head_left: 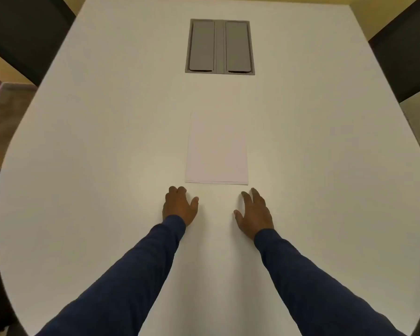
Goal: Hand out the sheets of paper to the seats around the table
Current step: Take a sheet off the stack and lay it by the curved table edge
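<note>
The stack of paper (pixel 216 147) lies squared on the white bench (pixel 83 141), centred before the person, edges aligned, no sheet dealt out. The left hand (pixel 178 206) and right hand (pixel 254 214) rest just short of its near edge, apart from it, each grip released and holding nothing. Judged step: the reach before the first pickup. The next move calls for separating the top sheet alone. Beyond the stack sits a grey hatch (pixel 220 46) set in the bench; dark chairs (pixel 407 49) stand at the far corners. Nothing obstructs.
</note>
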A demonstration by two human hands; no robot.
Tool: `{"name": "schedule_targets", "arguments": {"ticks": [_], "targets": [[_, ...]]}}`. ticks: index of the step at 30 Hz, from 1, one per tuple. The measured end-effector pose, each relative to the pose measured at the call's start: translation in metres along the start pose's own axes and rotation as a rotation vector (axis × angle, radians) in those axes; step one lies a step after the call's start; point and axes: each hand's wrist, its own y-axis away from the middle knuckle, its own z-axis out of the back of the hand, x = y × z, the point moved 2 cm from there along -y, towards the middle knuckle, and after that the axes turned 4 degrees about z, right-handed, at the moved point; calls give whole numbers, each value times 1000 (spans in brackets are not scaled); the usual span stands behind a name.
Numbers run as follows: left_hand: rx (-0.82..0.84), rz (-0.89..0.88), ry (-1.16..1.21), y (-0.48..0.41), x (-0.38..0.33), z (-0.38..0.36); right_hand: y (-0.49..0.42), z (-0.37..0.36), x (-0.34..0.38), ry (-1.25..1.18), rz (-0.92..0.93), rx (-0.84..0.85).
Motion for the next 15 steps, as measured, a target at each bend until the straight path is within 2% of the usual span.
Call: {"name": "schedule_targets", "arguments": {"ticks": [7,15], "targets": [[15,205,326,-38,-31,12,-38,9,3,25,17,9],[19,394,551,-63,-53,17,-52,7,6,105,32,51]]}}
